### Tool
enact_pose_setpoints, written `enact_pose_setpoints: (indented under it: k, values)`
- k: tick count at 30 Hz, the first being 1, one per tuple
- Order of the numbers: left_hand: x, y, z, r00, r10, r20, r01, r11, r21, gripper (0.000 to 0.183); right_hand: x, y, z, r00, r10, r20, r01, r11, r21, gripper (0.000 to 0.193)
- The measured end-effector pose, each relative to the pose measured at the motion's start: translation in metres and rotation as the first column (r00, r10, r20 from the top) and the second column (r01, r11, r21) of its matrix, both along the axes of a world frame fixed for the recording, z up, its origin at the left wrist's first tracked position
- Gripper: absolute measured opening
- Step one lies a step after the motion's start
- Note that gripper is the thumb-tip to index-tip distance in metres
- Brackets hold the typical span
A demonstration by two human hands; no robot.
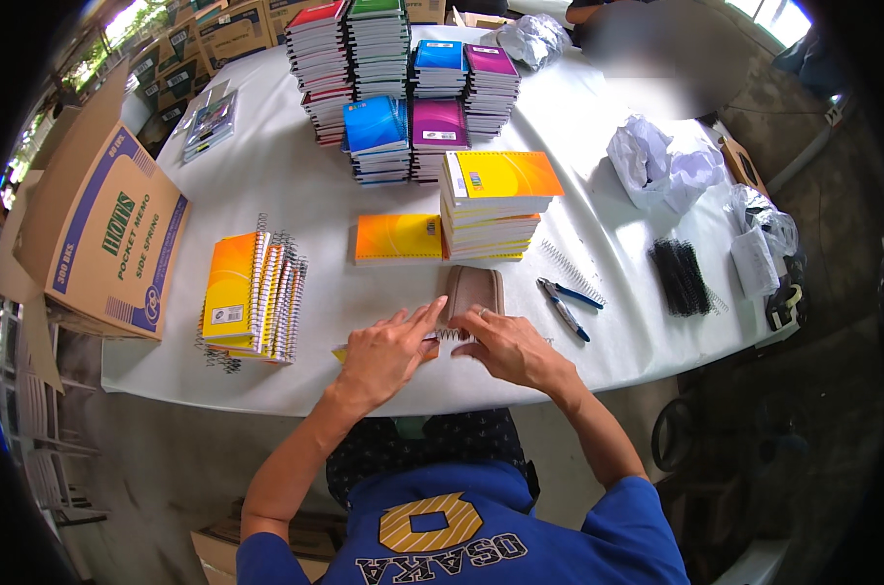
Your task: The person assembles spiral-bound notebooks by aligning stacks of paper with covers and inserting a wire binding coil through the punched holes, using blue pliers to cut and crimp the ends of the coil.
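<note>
My left hand [381, 353] lies with fingers stretched out over a small yellow-orange notebook [429, 353] at the table's near edge, covering most of it. From the notebook a thin spiral wire [450, 335] runs right into my right hand [512, 349], whose bent fingers close around it; its far end shows faintly past the hand. Just beyond both hands rests a brown rounded block [476, 291]. Blue-handled pliers [565, 304] lie spread to the right, next to a loose spiral wire [571, 268].
Left are spiral-bound notebooks [232, 288] and an open carton [115, 229]. Ahead, a yellow notebook stack [495, 210] stands before blue, purple, green and red stacks [378, 58]. Right are black coils [683, 278] and crumpled plastic [656, 161]. A blurred person is at the far right.
</note>
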State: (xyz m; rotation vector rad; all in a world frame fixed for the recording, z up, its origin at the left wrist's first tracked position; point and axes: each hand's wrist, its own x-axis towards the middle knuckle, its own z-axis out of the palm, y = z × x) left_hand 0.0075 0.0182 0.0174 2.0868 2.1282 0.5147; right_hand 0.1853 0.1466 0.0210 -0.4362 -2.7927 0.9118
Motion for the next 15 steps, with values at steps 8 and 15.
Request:
enact_pose_setpoints:
  k: [8, 15]
  values:
    - [0.007, 0.002, 0.011, 0.977, -0.074, -0.199, -0.019, 0.904, -0.428, 0.063, -0.006, 0.03, -0.012, 0.987, 0.146, -0.063, -0.149, 0.988, -0.047, 0.033]
    - [-0.017, -0.013, 0.001, 0.985, -0.042, -0.168, 0.052, 0.997, 0.052, 0.084, -0.013, 0.072, -0.009, 0.993, 0.1, 0.055, -0.096, 0.993, -0.073, 0.044]
